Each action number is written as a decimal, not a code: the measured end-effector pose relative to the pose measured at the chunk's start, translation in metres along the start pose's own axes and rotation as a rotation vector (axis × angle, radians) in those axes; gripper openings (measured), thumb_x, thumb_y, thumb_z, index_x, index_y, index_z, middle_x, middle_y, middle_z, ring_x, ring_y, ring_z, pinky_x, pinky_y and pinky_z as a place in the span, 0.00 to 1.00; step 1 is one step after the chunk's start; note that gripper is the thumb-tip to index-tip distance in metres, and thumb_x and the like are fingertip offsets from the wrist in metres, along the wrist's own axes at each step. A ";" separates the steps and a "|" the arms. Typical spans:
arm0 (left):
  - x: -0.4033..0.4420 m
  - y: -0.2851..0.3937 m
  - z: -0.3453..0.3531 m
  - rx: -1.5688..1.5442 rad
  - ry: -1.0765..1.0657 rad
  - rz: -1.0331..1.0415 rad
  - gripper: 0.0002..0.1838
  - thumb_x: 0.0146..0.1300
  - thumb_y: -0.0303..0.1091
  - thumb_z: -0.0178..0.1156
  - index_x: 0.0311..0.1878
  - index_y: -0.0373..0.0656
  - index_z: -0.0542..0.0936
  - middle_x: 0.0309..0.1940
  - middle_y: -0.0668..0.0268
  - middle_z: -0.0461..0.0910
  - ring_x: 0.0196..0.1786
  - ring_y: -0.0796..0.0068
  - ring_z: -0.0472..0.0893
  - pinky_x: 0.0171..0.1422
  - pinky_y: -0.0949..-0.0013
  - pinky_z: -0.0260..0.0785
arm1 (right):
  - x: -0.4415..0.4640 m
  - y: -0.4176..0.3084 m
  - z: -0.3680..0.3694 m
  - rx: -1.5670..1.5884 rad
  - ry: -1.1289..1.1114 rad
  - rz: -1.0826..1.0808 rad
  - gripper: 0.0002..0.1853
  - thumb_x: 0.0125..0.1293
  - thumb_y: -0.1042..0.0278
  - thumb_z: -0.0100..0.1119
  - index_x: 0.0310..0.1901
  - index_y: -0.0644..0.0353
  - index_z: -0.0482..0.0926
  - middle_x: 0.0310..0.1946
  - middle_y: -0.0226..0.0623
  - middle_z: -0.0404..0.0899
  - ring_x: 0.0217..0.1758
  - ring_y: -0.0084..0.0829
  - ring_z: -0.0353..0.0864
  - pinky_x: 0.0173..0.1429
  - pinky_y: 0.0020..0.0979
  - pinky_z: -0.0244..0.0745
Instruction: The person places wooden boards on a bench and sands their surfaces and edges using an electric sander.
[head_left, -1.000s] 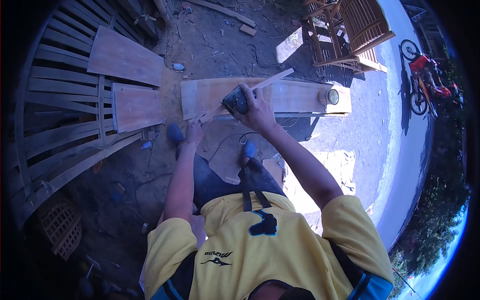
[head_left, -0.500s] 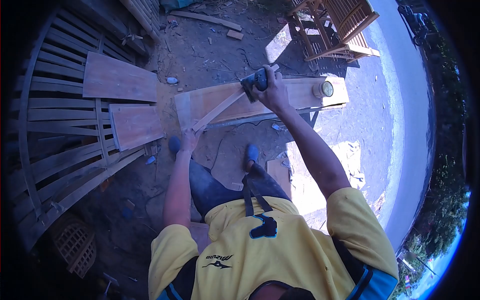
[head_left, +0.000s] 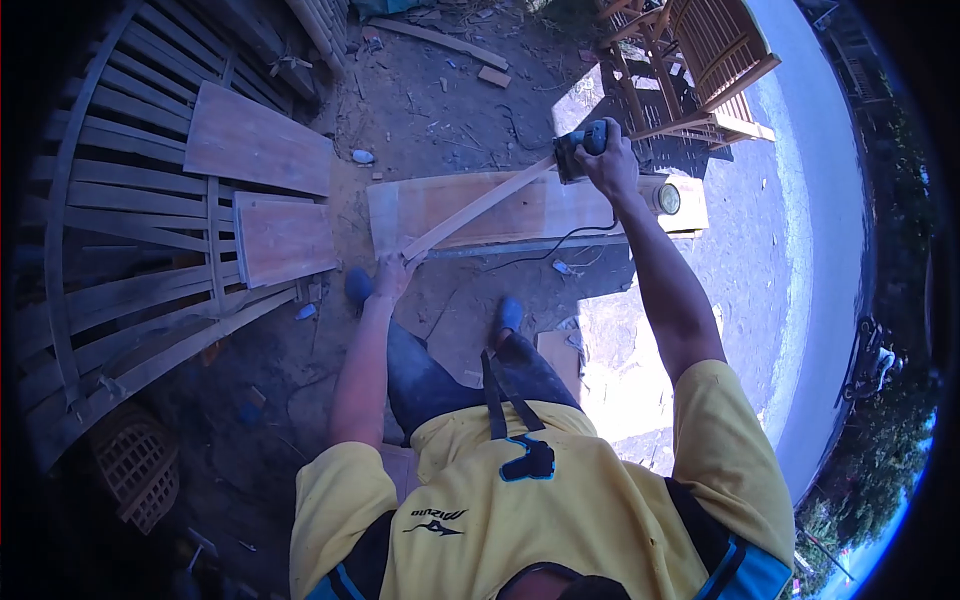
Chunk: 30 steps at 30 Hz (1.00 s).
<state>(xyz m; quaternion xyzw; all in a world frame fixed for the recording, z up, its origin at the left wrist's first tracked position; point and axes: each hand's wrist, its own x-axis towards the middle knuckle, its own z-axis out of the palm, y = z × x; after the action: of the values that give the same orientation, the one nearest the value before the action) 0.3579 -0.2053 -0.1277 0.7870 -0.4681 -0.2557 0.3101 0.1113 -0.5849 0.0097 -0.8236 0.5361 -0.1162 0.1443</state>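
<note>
My left hand is closed on the near end of a narrow wooden strip, which slants up and to the right above a long board. My right hand grips a dark blue-green power sander, whose flat pad is at the strip's far end. A dark cord hangs from the sander side across the board's near edge. A glass jar stands on the board's right part, just beyond my right wrist.
Two flat wood panels lie on a slatted bamboo bench at left. A slatted wooden chair stands at upper right, beside the road. Wood scraps litter the ground.
The sander in my right hand has moved right and away along the strip to its far end. My left hand keeps its hold at the near end, and more of the strip shows.
</note>
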 end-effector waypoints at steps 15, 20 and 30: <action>0.002 -0.011 0.008 -0.071 -0.011 -0.059 0.16 0.74 0.33 0.68 0.62 0.42 0.84 0.49 0.47 0.89 0.55 0.42 0.88 0.58 0.49 0.80 | -0.200 -0.191 0.044 0.146 -0.444 -0.539 0.51 0.56 0.56 0.79 0.81 0.45 0.61 0.57 0.58 0.74 0.45 0.63 0.88 0.45 0.58 0.87; -0.003 -0.013 0.009 -0.128 -0.042 -0.145 0.17 0.76 0.39 0.66 0.62 0.42 0.84 0.46 0.47 0.89 0.52 0.41 0.88 0.56 0.48 0.80 | -0.158 -0.137 0.047 0.189 -0.206 -0.381 0.50 0.58 0.54 0.79 0.81 0.46 0.62 0.57 0.56 0.75 0.46 0.64 0.88 0.47 0.59 0.86; -0.014 -0.047 0.041 -0.993 -0.141 -0.295 0.24 0.81 0.42 0.53 0.74 0.41 0.75 0.65 0.53 0.82 0.66 0.57 0.84 0.73 0.54 0.76 | -0.209 -0.203 0.044 0.193 -0.450 -0.543 0.50 0.59 0.56 0.76 0.82 0.44 0.59 0.61 0.60 0.73 0.47 0.64 0.88 0.46 0.57 0.87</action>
<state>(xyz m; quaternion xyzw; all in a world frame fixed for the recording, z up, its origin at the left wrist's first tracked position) 0.3506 -0.1861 -0.1886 0.5836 -0.1946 -0.5403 0.5742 0.2157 -0.3103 0.0348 -0.9235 0.2392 -0.0161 0.2994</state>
